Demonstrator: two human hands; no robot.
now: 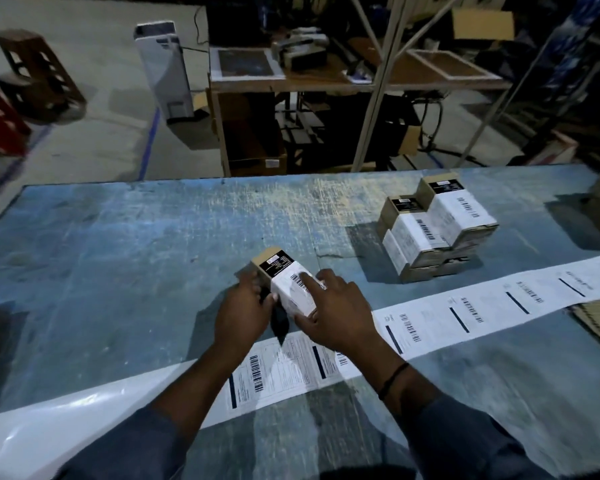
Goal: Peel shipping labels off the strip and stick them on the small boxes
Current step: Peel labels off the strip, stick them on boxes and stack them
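**Label (291, 292) pressed down on a small box (273, 262)**

The small box stands on the bench (118, 244) just beyond the label strip (465, 313), near enough that each peeled label has hardly any way to travel. The left hand (243, 311) curls round its side, most likely to steady it. The right hand (336, 315) lays a straight forefinger on the white label, seemingly to rub it flat. Further beyond the strip, a stack of labelled boxes (437, 230) sits clear of the work.
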